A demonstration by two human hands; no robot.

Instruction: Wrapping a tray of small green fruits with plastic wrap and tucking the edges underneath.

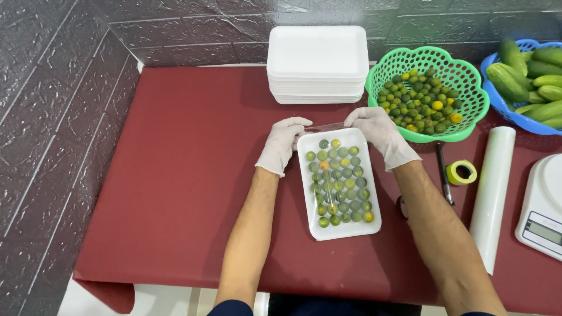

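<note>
A white foam tray (316, 225) filled with several small green and yellow citrus fruits lies on the dark red table, covered by clear plastic film (325, 126). My left hand (282, 143), in a white glove, rests at the tray's far left corner and pinches the film's edge. Gloved too, my right hand (379, 133) sits at the tray's far right corner, gripping the same strip of film. The film stretches between both hands along the tray's far edge.
A stack of white foam trays (317, 61) stands behind. A green basket (468, 82) of small citrus, a blue basket (497, 96) of cucumbers, a film roll (493, 196), a yellow tape roll (461, 172), a pen (443, 172) and a white scale (541, 205) sit right.
</note>
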